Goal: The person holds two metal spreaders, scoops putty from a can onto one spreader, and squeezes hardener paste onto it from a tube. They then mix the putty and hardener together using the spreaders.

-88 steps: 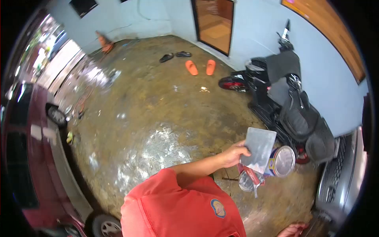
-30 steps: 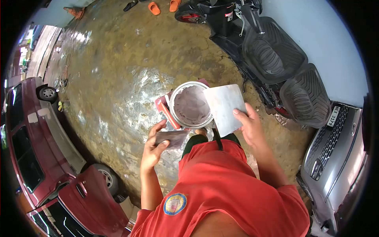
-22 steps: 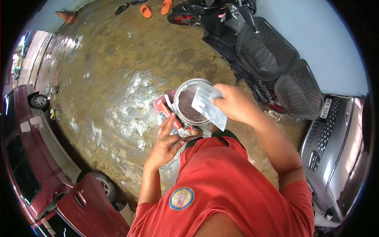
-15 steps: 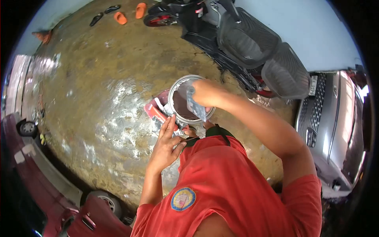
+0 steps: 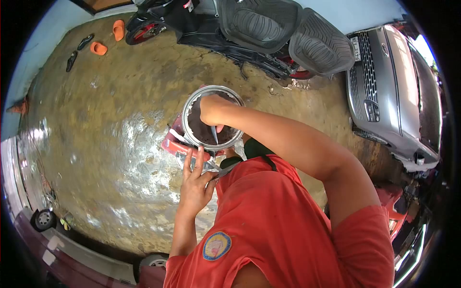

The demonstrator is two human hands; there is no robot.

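Note:
An open metal can (image 5: pixel 191 136) of dark grey-brown paste (image 5: pixel 204 133) stands in front of me, with pale smears around its inner rim. My right hand (image 5: pixel 214 111) is closed and reaches down into the can. It grips a grey scraper (image 5: pixel 214 135), whose narrow edge points toward me over the paste. Just left of and below the can is my left hand (image 5: pixel 196 185), its index and middle fingers extended. A thin grey flat blade (image 5: pixel 227 169) sticks out to the right from between its thumb and fingers. The fingertips lie near a red packet (image 5: pixel 178 146) beside the can.
A black motorcycle (image 5: pixel 201 41) with grey floor mats (image 5: pixel 322 43) on it stands beyond the can. There is a silver car (image 5: pixel 389 91) at right and a maroon vehicle (image 5: pixel 77 259) at lower left. Orange sandals (image 5: pixel 98 48) lie on the wet-looking concrete floor (image 5: pixel 110 105).
My right hand has gone lower into the can, and the scraper has turned from its broad face to its narrow edge. The view has shifted; my left hand keeps its hold.

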